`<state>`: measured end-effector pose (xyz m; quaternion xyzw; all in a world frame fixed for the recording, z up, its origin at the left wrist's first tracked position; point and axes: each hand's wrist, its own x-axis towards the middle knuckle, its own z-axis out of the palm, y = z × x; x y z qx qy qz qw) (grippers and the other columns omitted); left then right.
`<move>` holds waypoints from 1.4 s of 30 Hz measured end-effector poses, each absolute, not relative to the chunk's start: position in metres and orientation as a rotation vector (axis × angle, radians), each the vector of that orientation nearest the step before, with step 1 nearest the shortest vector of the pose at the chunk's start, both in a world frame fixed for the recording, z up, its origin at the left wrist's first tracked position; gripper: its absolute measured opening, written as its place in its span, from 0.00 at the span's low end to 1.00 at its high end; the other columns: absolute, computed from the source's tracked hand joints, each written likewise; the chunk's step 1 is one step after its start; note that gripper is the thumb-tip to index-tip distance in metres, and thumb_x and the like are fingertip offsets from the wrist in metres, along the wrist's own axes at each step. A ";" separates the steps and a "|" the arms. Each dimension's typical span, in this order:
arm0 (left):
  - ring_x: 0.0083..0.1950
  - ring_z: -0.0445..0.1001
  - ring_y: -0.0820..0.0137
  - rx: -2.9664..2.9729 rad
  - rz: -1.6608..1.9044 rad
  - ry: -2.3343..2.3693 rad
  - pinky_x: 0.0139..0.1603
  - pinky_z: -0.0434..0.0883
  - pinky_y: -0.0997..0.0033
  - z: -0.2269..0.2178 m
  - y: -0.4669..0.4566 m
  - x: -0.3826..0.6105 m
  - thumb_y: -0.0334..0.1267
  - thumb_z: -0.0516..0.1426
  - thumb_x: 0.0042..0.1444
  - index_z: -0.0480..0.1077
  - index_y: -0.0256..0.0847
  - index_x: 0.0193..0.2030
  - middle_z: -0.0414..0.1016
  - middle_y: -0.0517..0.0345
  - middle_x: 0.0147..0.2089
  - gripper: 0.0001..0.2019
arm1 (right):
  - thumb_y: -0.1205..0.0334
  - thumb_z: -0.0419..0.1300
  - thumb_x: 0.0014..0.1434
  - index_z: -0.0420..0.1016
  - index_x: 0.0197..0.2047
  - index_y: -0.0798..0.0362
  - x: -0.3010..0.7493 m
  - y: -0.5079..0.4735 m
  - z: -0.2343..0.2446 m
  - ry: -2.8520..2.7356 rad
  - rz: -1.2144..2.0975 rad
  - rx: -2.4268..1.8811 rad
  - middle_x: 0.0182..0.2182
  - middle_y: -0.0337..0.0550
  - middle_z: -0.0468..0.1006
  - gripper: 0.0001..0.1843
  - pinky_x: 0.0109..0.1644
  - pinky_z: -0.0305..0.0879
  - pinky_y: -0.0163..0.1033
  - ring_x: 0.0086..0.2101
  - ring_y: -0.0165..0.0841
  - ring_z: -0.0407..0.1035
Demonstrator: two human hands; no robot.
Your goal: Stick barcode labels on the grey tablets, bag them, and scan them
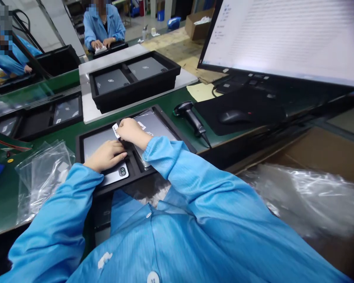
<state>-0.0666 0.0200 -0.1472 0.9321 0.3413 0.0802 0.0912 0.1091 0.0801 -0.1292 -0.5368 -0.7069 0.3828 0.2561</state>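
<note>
A black tray (131, 175) with two compartments lies in front of me, a grey tablet in each. My left hand (106, 155) rests flat on the left tablet (115, 177), its fingers stretched out and its camera corner showing below them. Above that tablet's upper right part, my right hand (132, 131) pinches a small white label (115, 130) with printing on it. The right tablet (162, 125) is in clear film and bears white stickers; my right wrist and sleeve cover part of it.
Beyond stands a stack of black trays (135, 92) with tablets. Clear plastic bags (44, 177) lie left. To the right are a barcode scanner (191, 118), a mouse (234, 116) and a monitor (283, 39). Two people in blue work across the bench; one person's hands (103, 43) hold something white.
</note>
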 end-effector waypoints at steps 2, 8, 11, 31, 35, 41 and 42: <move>0.46 0.72 0.57 2.788 0.123 1.052 0.51 0.64 0.54 -0.151 0.020 -0.057 0.53 0.42 0.74 0.74 0.39 0.35 0.79 0.46 0.39 0.28 | 0.68 0.60 0.59 0.76 0.30 0.53 0.102 0.085 -0.134 -1.794 1.153 -1.383 0.26 0.44 0.81 0.07 0.43 0.73 0.37 0.34 0.37 0.80; 0.41 0.68 0.57 2.969 0.157 0.953 0.44 0.62 0.53 -0.141 0.020 -0.054 0.53 0.41 0.75 0.72 0.40 0.33 0.77 0.47 0.36 0.28 | 0.67 0.59 0.59 0.74 0.29 0.52 0.100 0.089 -0.156 -1.533 1.201 -1.303 0.22 0.38 0.78 0.07 0.35 0.72 0.34 0.30 0.34 0.79; 0.38 0.68 0.60 2.984 0.598 0.887 0.42 0.63 0.54 -0.128 0.013 -0.069 0.51 0.41 0.76 0.71 0.40 0.35 0.77 0.48 0.37 0.26 | 0.70 0.60 0.58 0.74 0.25 0.52 0.102 0.084 -0.154 -1.561 1.277 -1.350 0.21 0.39 0.77 0.10 0.33 0.71 0.35 0.26 0.35 0.77; 0.44 0.73 0.57 2.714 0.372 1.347 0.47 0.70 0.57 -0.154 0.022 -0.060 0.49 0.46 0.71 0.71 0.38 0.38 0.76 0.44 0.42 0.20 | 0.56 0.59 0.67 0.74 0.35 0.51 0.210 -0.002 -0.148 -1.496 0.710 -1.114 0.31 0.39 0.77 0.11 0.41 0.67 0.34 0.34 0.31 0.71; 0.41 0.74 0.60 2.728 0.553 1.366 0.43 0.69 0.60 -0.143 0.009 -0.023 0.49 0.46 0.72 0.70 0.39 0.37 0.76 0.46 0.39 0.20 | 0.53 0.62 0.63 0.72 0.31 0.50 0.272 -0.030 -0.173 -1.285 0.557 -1.108 0.26 0.39 0.73 0.12 0.35 0.67 0.37 0.28 0.32 0.68; 0.49 0.76 0.57 2.574 0.298 1.324 0.48 0.74 0.58 -0.147 -0.002 0.100 0.53 0.62 0.64 0.73 0.38 0.54 0.74 0.41 0.54 0.22 | 0.47 0.60 0.64 0.67 0.32 0.48 0.294 -0.026 -0.171 -1.143 0.522 -1.176 0.24 0.36 0.69 0.15 0.30 0.66 0.36 0.24 0.31 0.66; 0.51 0.76 0.57 2.554 0.311 1.329 0.51 0.75 0.58 -0.151 0.000 0.116 0.53 0.63 0.64 0.72 0.37 0.57 0.73 0.41 0.56 0.23 | 0.47 0.60 0.64 0.68 0.32 0.48 0.291 -0.027 -0.169 -1.167 0.529 -1.171 0.24 0.36 0.69 0.15 0.30 0.67 0.36 0.25 0.31 0.67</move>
